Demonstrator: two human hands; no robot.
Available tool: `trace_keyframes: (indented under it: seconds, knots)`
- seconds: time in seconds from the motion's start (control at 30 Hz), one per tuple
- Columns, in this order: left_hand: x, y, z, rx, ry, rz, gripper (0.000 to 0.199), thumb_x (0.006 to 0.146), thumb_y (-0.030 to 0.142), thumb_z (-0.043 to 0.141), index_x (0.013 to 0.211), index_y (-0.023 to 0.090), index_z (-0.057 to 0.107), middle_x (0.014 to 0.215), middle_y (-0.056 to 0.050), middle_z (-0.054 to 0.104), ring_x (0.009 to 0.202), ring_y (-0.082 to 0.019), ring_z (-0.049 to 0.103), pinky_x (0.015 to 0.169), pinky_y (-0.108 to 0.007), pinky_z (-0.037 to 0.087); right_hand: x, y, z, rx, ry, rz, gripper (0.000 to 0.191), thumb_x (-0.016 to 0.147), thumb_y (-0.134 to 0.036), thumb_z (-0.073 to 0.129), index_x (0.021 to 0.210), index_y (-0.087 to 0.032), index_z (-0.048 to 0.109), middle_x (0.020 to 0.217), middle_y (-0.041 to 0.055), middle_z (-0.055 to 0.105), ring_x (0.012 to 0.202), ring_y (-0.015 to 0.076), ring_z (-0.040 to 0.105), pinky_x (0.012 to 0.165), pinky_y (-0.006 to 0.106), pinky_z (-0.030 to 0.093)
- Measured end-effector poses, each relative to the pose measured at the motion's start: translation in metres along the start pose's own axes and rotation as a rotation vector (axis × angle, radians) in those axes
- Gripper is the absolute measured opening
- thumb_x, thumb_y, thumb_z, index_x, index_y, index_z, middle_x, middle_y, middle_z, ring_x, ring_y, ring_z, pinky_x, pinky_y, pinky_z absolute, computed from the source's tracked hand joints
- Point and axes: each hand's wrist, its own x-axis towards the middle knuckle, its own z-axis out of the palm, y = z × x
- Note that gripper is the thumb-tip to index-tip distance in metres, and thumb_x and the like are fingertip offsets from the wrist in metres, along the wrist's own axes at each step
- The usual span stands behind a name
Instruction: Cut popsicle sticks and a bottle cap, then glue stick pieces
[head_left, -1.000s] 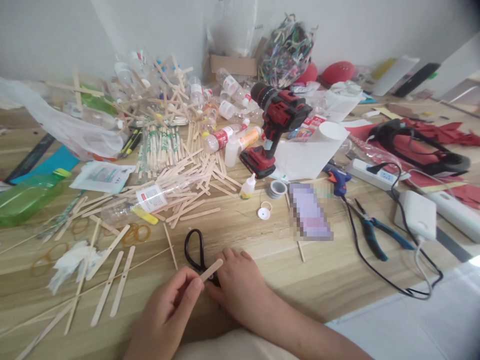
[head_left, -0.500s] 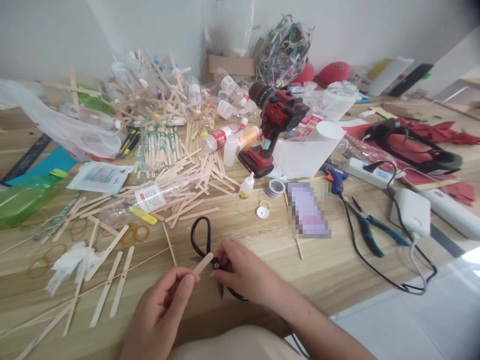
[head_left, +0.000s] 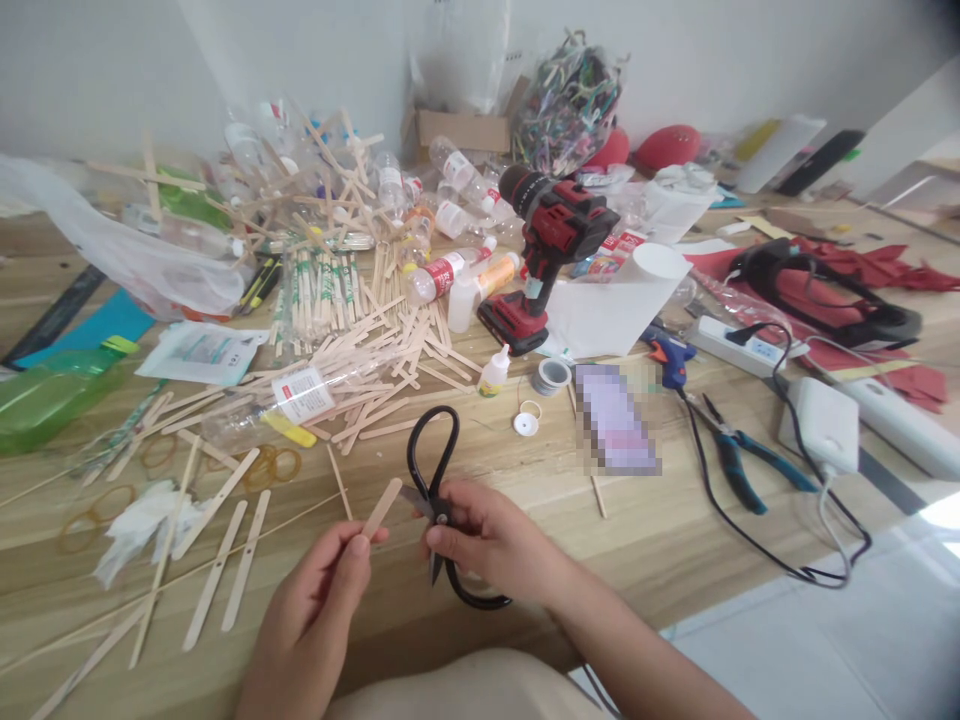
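Observation:
Between the thumb and fingers of my left hand (head_left: 319,590) is a wooden craft stick (head_left: 383,507), its rounded end pointing up and right. My right hand (head_left: 487,535) grips black-handled scissors (head_left: 442,517) around the pivot, with the blades spread and both handle loops outside the fingers. One blade tip lies close to the stick; whether they touch I cannot tell. On the table at the left lie several loose sticks, among them a craft stick (head_left: 246,560) with small holes in it.
A red cordless drill (head_left: 559,235) stands behind a small glue bottle (head_left: 493,372). Craft sticks and plastic bottles (head_left: 301,395) are heaped at back left. To the right lie a blurred phone (head_left: 616,418), a hot glue gun (head_left: 673,357), pliers (head_left: 739,455) and a power strip (head_left: 739,342) with cables.
The scissors have turned in my right hand, one loop now higher and further right, the blades more visible. My left hand has drawn the craft stick slightly left and away from the scissors.

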Motion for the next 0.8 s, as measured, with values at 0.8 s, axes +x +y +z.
trace_keyframes:
  seconds: [0.8]
  knots:
    - [-0.003,0.006,0.001,-0.009,0.013,0.03,0.041,0.084,0.061,0.05,0.079,0.022,0.06,0.059,0.004,0.045,0.057,-0.015,0.047,0.052,-0.023,0.04,-0.099,0.007,-0.073,-0.888,1.101,0.196,0.04,0.092,-0.052,0.038,0.091,-0.023,0.064,0.053,0.0025,0.057,0.052,0.0256,0.058,0.048,0.033,0.039]
